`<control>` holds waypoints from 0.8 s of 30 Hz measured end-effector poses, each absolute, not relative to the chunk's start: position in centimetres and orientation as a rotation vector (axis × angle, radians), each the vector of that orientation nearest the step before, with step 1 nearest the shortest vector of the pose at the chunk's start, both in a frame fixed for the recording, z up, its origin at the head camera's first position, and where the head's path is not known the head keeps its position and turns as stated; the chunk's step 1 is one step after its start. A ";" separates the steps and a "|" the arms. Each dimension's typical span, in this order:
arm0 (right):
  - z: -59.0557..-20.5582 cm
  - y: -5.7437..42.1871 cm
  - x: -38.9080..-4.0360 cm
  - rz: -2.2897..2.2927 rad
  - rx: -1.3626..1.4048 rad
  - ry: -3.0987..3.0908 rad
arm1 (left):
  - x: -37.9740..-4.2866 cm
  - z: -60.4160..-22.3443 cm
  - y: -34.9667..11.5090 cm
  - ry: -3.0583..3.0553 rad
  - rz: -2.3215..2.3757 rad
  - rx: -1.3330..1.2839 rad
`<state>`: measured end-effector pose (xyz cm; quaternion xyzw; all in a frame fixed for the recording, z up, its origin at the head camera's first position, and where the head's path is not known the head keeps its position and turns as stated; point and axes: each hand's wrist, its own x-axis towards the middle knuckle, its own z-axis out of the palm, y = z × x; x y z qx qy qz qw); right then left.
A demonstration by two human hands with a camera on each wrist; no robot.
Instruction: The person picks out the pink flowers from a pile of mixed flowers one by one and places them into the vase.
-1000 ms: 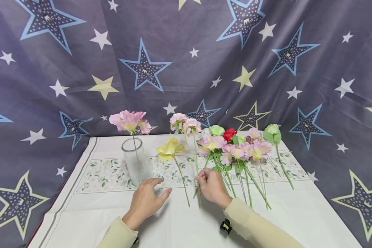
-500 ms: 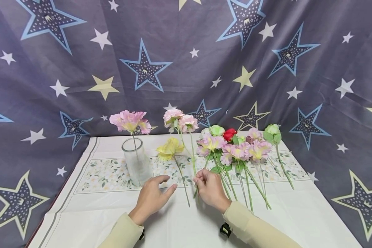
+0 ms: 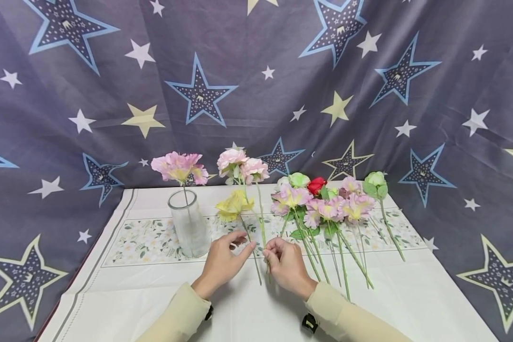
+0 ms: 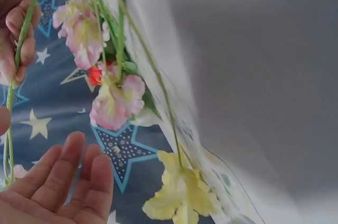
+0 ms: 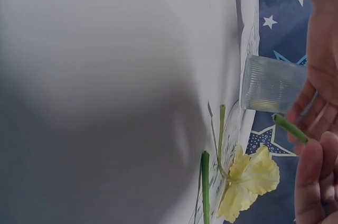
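Note:
My right hand (image 3: 288, 268) pinches the green stem (image 4: 24, 34) of a two-headed pink flower (image 3: 254, 170) near its lower end. Its blooms stand above the table, and the cut stem end (image 5: 289, 126) pokes out past my fingers in the right wrist view. My left hand (image 3: 224, 261) hovers just left of that stem, fingers spread and holding nothing. Beneath and beyond it lies a yellow flower (image 3: 233, 205), its stem pointing toward me. A clear ribbed glass vase (image 3: 190, 228) stands further left, with one pink-yellow flower (image 3: 179, 166) upright in it.
Several pink-yellow flowers (image 3: 331, 207) lie to the right, stems toward me, with a red flower (image 3: 316, 185) behind them. A pale green flower (image 3: 375, 180) lies far right. The white tablecloth (image 3: 124, 304) carries a floral band; a star-patterned curtain (image 3: 248, 57) hangs behind.
My right hand has moved slightly left with the pink flower, whose blooms have shifted left over the yellow flower. My left hand has moved right, away from the vase toward the stem.

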<state>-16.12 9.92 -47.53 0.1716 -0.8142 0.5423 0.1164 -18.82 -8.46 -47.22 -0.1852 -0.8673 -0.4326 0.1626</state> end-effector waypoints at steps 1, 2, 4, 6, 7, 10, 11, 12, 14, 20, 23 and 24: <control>-47.6 9.9 -16.1 1.587 0.509 -2.381 | -18.9 -47.1 -8.2 -2.461 -1.263 -0.537; -47.7 9.8 -16.0 1.588 0.517 -2.376 | -19.1 -47.1 -7.9 -2.448 -1.296 -0.542; -47.8 9.8 -15.9 1.587 0.534 -2.371 | -19.3 -47.0 -7.4 -2.420 -1.361 -0.551; -47.8 9.7 -15.8 1.588 0.542 -2.369 | -19.5 -46.8 -7.0 -2.394 -1.415 -0.565; -47.9 9.7 -15.8 1.586 0.542 -2.371 | -19.5 -46.8 -6.8 -2.380 -1.438 -0.570; -47.9 9.7 -15.7 1.586 0.544 -2.380 | -19.6 -46.6 -6.4 -2.344 -1.464 -0.596; -47.9 9.7 -15.6 1.586 0.541 -2.385 | -19.6 -46.6 -6.2 -2.334 -1.466 -0.604; -47.9 9.7 -15.6 1.586 0.540 -2.388 | -19.7 -46.5 -6.1 -2.324 -1.467 -0.610; -47.9 9.7 -15.5 1.585 0.538 -2.391 | -19.7 -46.5 -6.0 -2.318 -1.470 -0.609; -48.1 9.8 -15.5 1.568 0.542 -2.406 | -19.6 -46.4 -5.7 -2.352 -1.514 -0.563; -48.2 9.9 -15.5 1.580 0.555 -2.410 | -19.6 -46.3 -5.7 -2.372 -1.515 -0.551; -48.2 10.0 -15.5 1.594 0.559 -2.409 | -19.6 -46.2 -5.7 -2.377 -1.513 -0.548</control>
